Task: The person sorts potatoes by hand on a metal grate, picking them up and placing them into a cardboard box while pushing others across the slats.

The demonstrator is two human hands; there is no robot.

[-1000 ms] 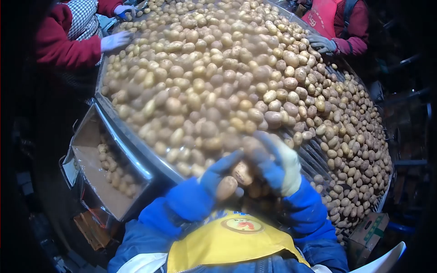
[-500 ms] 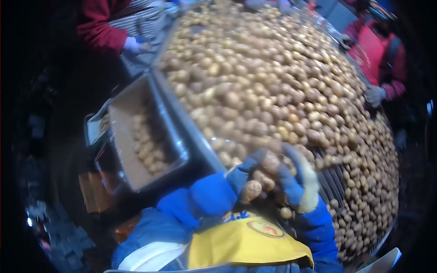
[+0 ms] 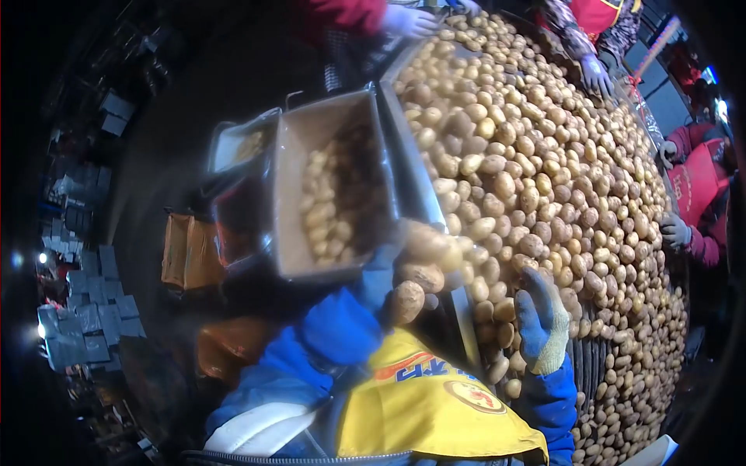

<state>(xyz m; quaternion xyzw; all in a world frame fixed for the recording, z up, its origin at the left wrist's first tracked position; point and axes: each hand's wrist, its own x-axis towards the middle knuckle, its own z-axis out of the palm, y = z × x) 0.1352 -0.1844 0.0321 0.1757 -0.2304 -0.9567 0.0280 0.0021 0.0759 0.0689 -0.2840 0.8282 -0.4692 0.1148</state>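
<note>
My left hand (image 3: 379,272), in a blue glove and blurred, is closed around several potatoes (image 3: 422,281) just past the near corner of the box. Its fingers are partly hidden behind them. My right hand (image 3: 542,322), in a blue glove with a cream cuff, rests on the near part of the potato heap (image 3: 536,194). Thumb and fingers are apart there, and the fingertips touch potatoes. The plastic-lined box (image 3: 289,194) left of the sorting table holds more potatoes.
A metal rim (image 3: 416,159) separates the table from the box. Farther left stand a smaller white bin (image 3: 225,147) and an orange crate (image 3: 190,252). Dark slats (image 3: 594,357) show among the potatoes. Gloved co-workers' hands (image 3: 596,75) are at the far and right edges.
My left hand has moved left toward the box with several potatoes. My right hand has parted from it and stays over the heap. The view has turned left.
</note>
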